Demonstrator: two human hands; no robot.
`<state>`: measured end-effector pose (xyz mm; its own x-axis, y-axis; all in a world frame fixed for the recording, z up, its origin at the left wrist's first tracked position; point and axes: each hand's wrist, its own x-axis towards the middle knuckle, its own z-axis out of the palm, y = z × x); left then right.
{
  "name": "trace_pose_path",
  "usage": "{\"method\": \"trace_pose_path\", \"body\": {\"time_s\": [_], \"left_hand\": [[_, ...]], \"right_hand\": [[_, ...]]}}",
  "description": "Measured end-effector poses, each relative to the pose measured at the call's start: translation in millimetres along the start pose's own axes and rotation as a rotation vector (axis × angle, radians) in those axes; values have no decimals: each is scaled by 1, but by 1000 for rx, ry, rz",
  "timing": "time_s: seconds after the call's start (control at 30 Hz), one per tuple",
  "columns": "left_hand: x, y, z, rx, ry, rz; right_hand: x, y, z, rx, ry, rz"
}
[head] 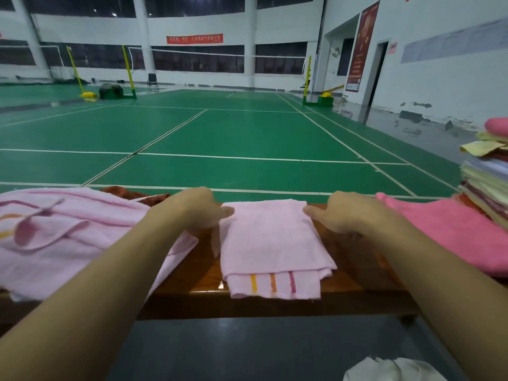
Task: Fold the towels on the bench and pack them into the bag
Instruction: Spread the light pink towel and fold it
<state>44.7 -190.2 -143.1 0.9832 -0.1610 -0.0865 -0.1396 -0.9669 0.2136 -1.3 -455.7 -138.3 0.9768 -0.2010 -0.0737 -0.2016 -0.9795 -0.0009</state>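
A light pink towel, folded into a narrow rectangle with yellow, orange and red stripes at its near end, lies across the wooden bench. My left hand pinches its far left corner with curled fingers. My right hand pinches the far right corner the same way. A larger unfolded pink towel with curved stripes is spread on the bench to the left. A brighter pink towel lies to the right. A white bag shows at the bottom edge.
A tall stack of folded towels in pink, yellow and white stands at the far right of the bench. A rust-coloured cloth peeks out behind the left towel. Beyond the bench stretches a green badminton court. Dark floor lies below.
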Motion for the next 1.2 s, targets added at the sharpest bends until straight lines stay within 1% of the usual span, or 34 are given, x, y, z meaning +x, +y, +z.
{"method": "trace_pose_path", "body": {"time_s": [0.07,0.13,0.2,0.3,0.43,0.5,0.63,0.77,0.83,0.9,1.03,1.13,1.2], "left_hand": [[-2,5,9,-15,-38,-87],[-2,14,17,6,-94,-61],[-1,23,21,-3,-95,-22],[0,29,21,-162,-52,-10],[6,31,22,-395,-1,43],[6,38,23,-568,26,66],[7,62,22,-905,45,76],[16,104,20,-1143,45,226],[19,134,25,-1194,37,321],[22,166,34,-1190,45,410],[18,231,52,-1229,37,509],[16,268,68,-1287,-66,535],[17,285,81,-1251,-177,487]], "right_hand": [[2,-3,8,42,-60,16],[0,-10,13,125,-74,-31],[0,-17,17,171,-63,-88],[0,-21,19,240,5,-138],[0,-15,17,474,76,-157],[0,-10,16,585,87,-125],[2,15,8,648,200,-47],[-5,60,-14,723,375,35],[-8,88,-23,754,432,80],[-11,118,-28,749,502,100],[-23,171,-36,613,710,142],[-34,200,-33,473,739,284],[-35,211,-26,302,685,377]]}}
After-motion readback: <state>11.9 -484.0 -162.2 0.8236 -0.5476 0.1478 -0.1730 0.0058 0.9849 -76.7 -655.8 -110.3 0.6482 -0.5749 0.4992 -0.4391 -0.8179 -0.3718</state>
